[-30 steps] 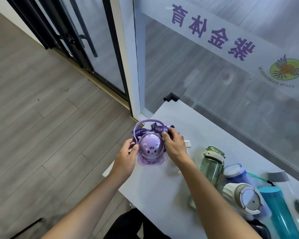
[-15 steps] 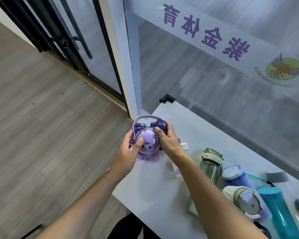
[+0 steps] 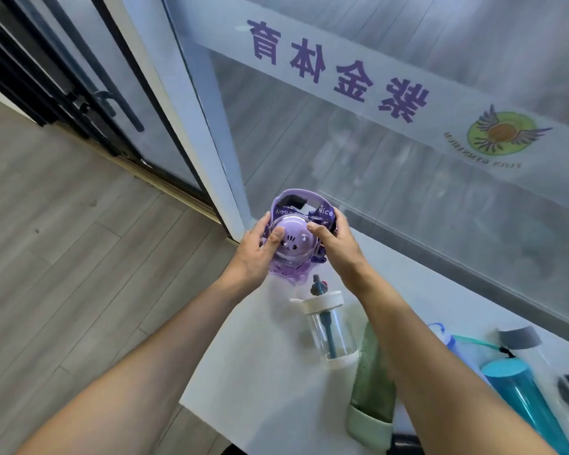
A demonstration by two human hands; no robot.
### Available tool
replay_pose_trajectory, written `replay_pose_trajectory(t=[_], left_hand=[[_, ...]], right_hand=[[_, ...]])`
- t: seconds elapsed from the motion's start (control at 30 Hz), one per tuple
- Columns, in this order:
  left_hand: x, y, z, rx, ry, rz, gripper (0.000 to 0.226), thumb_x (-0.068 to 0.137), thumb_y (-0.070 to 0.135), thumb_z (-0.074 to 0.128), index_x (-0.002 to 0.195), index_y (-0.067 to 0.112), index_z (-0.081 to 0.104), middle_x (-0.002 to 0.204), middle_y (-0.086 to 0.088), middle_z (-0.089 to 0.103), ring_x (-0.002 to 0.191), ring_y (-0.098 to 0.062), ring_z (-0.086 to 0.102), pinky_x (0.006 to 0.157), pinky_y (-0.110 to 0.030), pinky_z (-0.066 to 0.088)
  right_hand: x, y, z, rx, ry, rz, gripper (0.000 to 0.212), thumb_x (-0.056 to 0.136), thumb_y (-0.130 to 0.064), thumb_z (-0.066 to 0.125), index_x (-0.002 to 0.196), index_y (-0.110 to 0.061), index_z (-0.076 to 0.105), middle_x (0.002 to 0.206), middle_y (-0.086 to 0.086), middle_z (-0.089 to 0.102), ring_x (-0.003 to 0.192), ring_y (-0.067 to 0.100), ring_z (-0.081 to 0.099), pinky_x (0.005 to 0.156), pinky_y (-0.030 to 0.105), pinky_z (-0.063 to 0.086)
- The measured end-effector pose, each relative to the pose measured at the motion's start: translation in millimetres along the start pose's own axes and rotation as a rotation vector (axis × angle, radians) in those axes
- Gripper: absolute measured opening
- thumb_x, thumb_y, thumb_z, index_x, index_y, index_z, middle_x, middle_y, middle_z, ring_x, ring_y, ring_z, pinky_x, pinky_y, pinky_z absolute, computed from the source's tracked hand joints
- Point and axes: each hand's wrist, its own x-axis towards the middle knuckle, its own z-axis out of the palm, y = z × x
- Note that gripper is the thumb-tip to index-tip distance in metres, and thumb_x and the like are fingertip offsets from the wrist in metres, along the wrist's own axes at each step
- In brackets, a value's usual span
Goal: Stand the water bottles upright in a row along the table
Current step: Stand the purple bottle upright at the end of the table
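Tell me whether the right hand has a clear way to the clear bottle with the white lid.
Probably yes. The clear bottle lies just below the right hand with nothing between them, but that hand and the left hand both hold the purple bottle, which must be released first.

The white rectangular desk [image 3: 270, 382] stands against a glass wall. On it lie a clear glass bottle with a white lid and blue straw [image 3: 329, 330], a green translucent bottle with a pale green base [image 3: 372, 385], a teal plastic bottle [image 3: 523, 395] and a clear bottle with a grey cap [image 3: 519, 338], all lying on their sides.
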Motion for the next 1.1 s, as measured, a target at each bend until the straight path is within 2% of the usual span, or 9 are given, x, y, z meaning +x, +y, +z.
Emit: replay_pose_trajectory(t=[0.17, 0.27, 0.4, 0.6, 0.73, 0.8, 0.9, 1.0, 1.1], left_hand=[[23.3, 9.6, 13.1, 0.042, -0.029, 0.007, 0.05, 0.09, 0.059, 0.055, 0.136, 0.041, 0.048, 0.122, 0.01, 0.068, 0.112, -0.013, 0.066, 0.099, -0.043, 0.054], [35.6, 13.2, 16.0, 0.071, -0.039, -0.014, 0.067, 0.088, 0.062, 0.053, 0.147, 0.032, 0.04, 0.134, -0.001, 0.061, 0.119, -0.019, 0.062, 0.104, -0.049, 0.049], [43.3, 17.7, 18.9, 0.105, -0.051, -0.013, 0.07, 0.087, 0.067, 0.051, 0.148, 0.033, 0.038, 0.135, -0.005, 0.058, 0.12, -0.021, 0.061, 0.103, -0.05, 0.05], [43.3, 14.5, 21.3, 0.082, -0.005, -0.018, 0.071, 0.083, 0.07, 0.055, 0.143, 0.033, 0.044, 0.13, 0.004, 0.063, 0.118, -0.015, 0.063, 0.103, -0.048, 0.05], [40.7, 12.9, 22.7, 0.081, 0.053, -0.052, 0.07, 0.079, 0.071, 0.057, 0.137, 0.033, 0.051, 0.119, 0.012, 0.067, 0.107, -0.005, 0.066, 0.099, -0.047, 0.053], [37.6, 13.4, 23.3, 0.061, 0.062, -0.072, 0.065, 0.079, 0.069, 0.056, 0.133, 0.033, 0.054, 0.117, 0.014, 0.067, 0.108, -0.004, 0.065, 0.101, -0.048, 0.052], [30.0, 14.4, 21.6, 0.081, 0.056, -0.102, 0.062, 0.082, 0.064, 0.053, 0.136, 0.033, 0.051, 0.129, 0.009, 0.062, 0.12, -0.011, 0.059, 0.105, -0.051, 0.047], [16.1, 13.6, 16.8, 0.204, 0.052, -0.093, 0.062, 0.088, 0.054, 0.047, 0.145, 0.029, 0.041, 0.143, 0.002, 0.052, 0.128, -0.013, 0.052, 0.109, -0.047, 0.043], [-5.8, 6.2, 12.0, 0.411, 0.062, -0.043, 0.054, 0.096, 0.044, 0.046, 0.146, 0.028, 0.038, 0.147, -0.001, 0.048, 0.128, -0.014, 0.049, 0.108, -0.039, 0.041]], right_hand=[[18.7, -3.6, -15.7, 0.033, 0.025, -0.001, 0.058, 0.08, -0.038, 0.071, 0.134, -0.031, 0.052, 0.122, -0.007, 0.068, 0.11, 0.01, 0.066, 0.076, 0.02, 0.055], [26.6, -6.9, -19.8, 0.043, 0.04, -0.005, 0.059, 0.079, -0.041, 0.072, 0.133, -0.032, 0.051, 0.123, -0.006, 0.067, 0.109, 0.009, 0.066, 0.072, 0.019, 0.055], [32.6, -7.8, -23.5, 0.065, 0.054, -0.004, 0.059, 0.079, -0.041, 0.072, 0.133, -0.031, 0.051, 0.119, -0.008, 0.069, 0.102, 0.003, 0.068, 0.068, 0.016, 0.055], [35.5, -6.9, -25.6, 0.056, 0.055, -0.008, 0.072, 0.073, -0.049, 0.074, 0.137, -0.028, 0.049, 0.121, -0.007, 0.068, 0.108, 0.008, 0.067, 0.073, 0.019, 0.056], [30.3, -7.5, -28.4, -0.004, 0.082, 0.006, 0.091, 0.07, -0.059, 0.077, 0.147, -0.029, 0.039, 0.128, -0.005, 0.065, 0.117, 0.012, 0.063, 0.093, 0.032, 0.055], [23.2, -8.7, -30.8, -0.072, 0.117, 0.015, 0.098, 0.071, -0.064, 0.075, 0.152, -0.029, 0.032, 0.129, -0.005, 0.063, 0.117, 0.01, 0.062, 0.092, 0.026, 0.052], [9.3, -6.5, -34.9, -0.144, 0.199, 0.0, 0.084, 0.084, -0.058, 0.069, 0.152, -0.025, 0.033, 0.122, -0.006, 0.059, 0.104, -0.002, 0.058, 0.07, 0.004, 0.044], [-9.8, 2.3, -37.4, -0.209, 0.252, -0.023, 0.062, 0.092, -0.051, 0.063, 0.145, -0.027, 0.042, 0.114, -0.007, 0.065, 0.101, -0.005, 0.058, 0.074, 0.009, 0.041], [-33.1, 20.0, -37.4, -0.327, 0.258, -0.002, 0.057, 0.093, -0.05, 0.062, 0.143, -0.03, 0.043, 0.105, -0.004, 0.066, 0.097, 0.005, 0.061, 0.078, 0.02, 0.044]])
